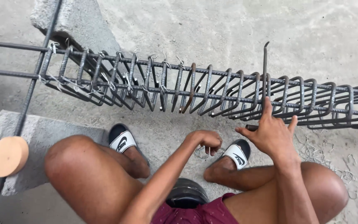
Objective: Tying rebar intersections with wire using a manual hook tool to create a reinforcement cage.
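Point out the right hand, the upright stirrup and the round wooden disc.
right hand (272, 135), head view, back of the hand.
upright stirrup (265, 66), head view, its raised vertical leg.
round wooden disc (8, 156), head view, flat top face.

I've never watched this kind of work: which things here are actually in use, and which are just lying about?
In use: rebar cage; upright stirrup touched by right hand; tie wire bits held by left hand; loose wire ties on the floor.

Lying about: concrete blocks; round wooden disc.

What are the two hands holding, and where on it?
The right hand touches an upright dark steel stirrup at its lower end. The left hand pinches thin silver tie wire.
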